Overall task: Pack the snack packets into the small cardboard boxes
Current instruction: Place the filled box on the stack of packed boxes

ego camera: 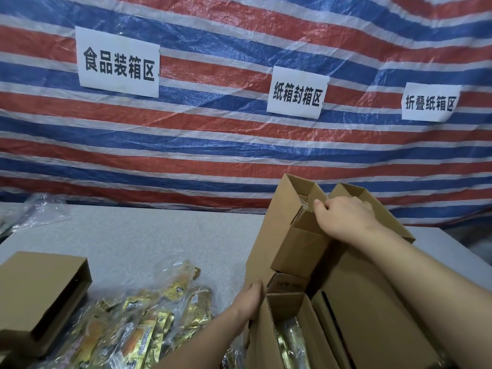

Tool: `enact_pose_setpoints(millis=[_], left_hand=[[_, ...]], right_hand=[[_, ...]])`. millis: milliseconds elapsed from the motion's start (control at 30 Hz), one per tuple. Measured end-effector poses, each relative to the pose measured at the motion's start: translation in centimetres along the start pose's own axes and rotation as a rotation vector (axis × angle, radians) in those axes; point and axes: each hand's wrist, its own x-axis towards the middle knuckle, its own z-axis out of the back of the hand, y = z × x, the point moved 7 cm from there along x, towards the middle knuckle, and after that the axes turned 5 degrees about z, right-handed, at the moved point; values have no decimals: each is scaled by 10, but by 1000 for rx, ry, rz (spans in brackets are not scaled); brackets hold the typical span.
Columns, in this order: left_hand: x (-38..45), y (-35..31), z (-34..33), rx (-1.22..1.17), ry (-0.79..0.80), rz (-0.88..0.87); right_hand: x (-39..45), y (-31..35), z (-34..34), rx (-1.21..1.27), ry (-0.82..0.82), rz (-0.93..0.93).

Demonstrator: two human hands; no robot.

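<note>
Head view, with the large carton [266, 251] as landmark. Inside it, at its near end, a small open box [290, 328] holds gold packets [290, 339]; how full it is cannot be judged, since the frame's bottom edge cuts it off. Farther in, a second small box [298, 249] is tilted, its flaps up, and the right hand [346, 217] pinches one flap with curled fingers — the contents are hidden. The left hand [249, 302] curls over the carton's left wall beside the near box. Left of the carton, a heap of loose snack packets [143, 331] in clear wrap lies on the grey table [149, 235], partly cropped below. Farther left sits a closed flat box [42, 291]. Bare tabletop lies between the heap and the striped tarp [213, 145] behind.
</note>
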Motion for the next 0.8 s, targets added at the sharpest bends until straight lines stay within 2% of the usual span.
enact_pose_setpoints(millis=[67,133,300,533,800], left_hand=[[0,-2,-1,9,-3,6],[-1,-2,-1,17,1,15],[-3,-2,-2,-1,10,31],[-9,-8,-4,35,15,34],[-12,-11,-2,45,20,22]], right_hand=[[1,-4,2,-134,9,-28],[2,-6,3,-165,16,-33],[1,-10,0,90,69,-18],[8,-24,-1,161,68,-78],[12,-42,-6,238,-21,-139]])
